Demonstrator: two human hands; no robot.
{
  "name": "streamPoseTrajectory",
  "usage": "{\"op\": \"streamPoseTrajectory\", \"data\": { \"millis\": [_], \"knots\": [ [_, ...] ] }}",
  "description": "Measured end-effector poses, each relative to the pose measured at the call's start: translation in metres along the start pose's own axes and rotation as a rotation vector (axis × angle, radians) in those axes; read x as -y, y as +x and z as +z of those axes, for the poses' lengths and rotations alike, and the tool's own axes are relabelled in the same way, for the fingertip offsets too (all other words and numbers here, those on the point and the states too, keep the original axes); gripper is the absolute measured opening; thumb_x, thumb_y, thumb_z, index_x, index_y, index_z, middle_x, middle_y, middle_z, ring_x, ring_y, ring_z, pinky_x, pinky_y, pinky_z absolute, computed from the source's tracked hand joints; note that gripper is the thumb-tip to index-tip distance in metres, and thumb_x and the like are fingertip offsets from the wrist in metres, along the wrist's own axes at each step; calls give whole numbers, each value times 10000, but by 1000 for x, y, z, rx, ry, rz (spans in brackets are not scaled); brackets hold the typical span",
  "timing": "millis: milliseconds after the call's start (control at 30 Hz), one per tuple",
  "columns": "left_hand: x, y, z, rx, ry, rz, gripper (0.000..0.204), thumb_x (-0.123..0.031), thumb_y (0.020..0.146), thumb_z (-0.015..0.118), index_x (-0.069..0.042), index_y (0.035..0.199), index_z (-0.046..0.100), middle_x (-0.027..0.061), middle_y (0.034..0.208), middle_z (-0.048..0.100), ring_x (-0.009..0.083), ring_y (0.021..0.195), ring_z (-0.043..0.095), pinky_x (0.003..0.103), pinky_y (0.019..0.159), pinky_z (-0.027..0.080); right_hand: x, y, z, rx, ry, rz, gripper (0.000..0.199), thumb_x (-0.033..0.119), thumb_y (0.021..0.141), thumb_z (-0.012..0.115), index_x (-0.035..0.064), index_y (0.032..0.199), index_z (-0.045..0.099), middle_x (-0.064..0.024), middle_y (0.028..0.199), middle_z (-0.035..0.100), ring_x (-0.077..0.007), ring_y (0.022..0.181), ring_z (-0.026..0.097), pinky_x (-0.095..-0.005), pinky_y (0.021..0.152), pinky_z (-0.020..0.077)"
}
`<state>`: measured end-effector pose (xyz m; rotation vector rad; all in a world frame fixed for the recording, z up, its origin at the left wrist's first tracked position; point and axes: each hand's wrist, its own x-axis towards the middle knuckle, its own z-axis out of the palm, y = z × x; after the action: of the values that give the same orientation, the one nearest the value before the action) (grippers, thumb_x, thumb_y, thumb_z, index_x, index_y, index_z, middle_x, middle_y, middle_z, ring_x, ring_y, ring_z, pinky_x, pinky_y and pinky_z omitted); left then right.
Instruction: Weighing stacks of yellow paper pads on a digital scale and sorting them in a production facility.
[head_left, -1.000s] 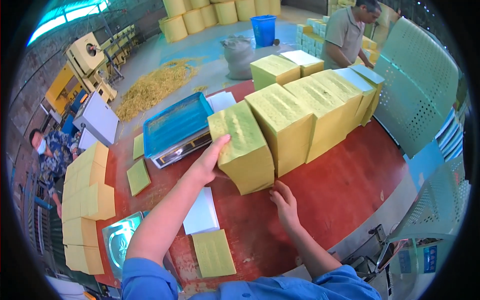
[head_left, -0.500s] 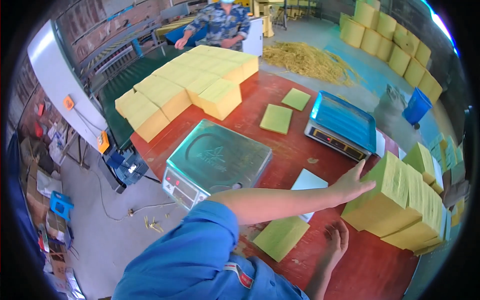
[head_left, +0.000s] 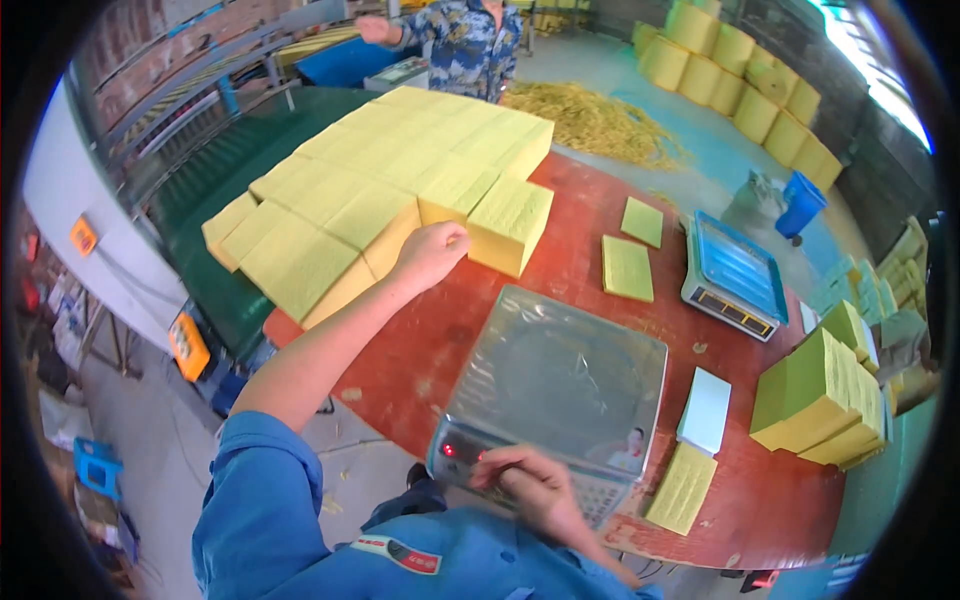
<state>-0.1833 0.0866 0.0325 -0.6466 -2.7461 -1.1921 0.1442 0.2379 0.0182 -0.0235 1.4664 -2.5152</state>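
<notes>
My left hand (head_left: 433,256) is closed, its fingers curled inward, in front of the near side of a large group of yellow paper blocks (head_left: 350,180). Just beyond it sits one yellow block (head_left: 512,215) at the group's right corner; contact cannot be made out. A flat-topped electronic scale (head_left: 560,370) lies nearer me on the red table. My right hand (head_left: 530,490) is curled over the scale's front panel, thumb against the fingers. Both hands' inner sides are hidden, and nothing shows sticking out of either.
On the red table (head_left: 400,370) lie flat yellow pads (head_left: 627,268), a pale sheet (head_left: 704,410) and another yellow pad (head_left: 682,488). A second scale (head_left: 735,275) with a blue tray stands at right, near stacked yellow paper (head_left: 815,395). A co-worker (head_left: 465,45) stands across the table.
My left hand has swung from the right-hand paper stack to the yellow blocks, its fingers now curled. My right hand has moved left over the scale. The co-worker's arm has risen; the view shifted.
</notes>
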Motion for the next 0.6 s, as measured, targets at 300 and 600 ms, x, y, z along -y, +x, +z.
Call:
{"op": "streamPoseTrajectory", "data": {
  "millis": [300, 600],
  "knots": [
    [24, 164, 79, 110, 330, 456, 483, -358, 936, 524, 8, 1248, 561, 184, 1365, 530, 316, 1292, 477, 451, 1053, 396, -150, 106, 69, 26, -310, 86, 406, 77, 965, 575, 8, 1355, 484, -128, 1230, 599, -194, 1197, 551, -319, 1045, 418],
    [30, 201, 130, 323, 474, 472, 622, -456, 972, 440, 20, 1373, 440, 189, 1366, 526, 305, 1331, 426, 552, 1145, 220, -195, 116, 67, -208, -763, -334, 358, 135, 946, 559, 3, 1278, 571, -162, 1221, 605, -271, 1190, 573, -365, 1044, 422]
  ]
}}
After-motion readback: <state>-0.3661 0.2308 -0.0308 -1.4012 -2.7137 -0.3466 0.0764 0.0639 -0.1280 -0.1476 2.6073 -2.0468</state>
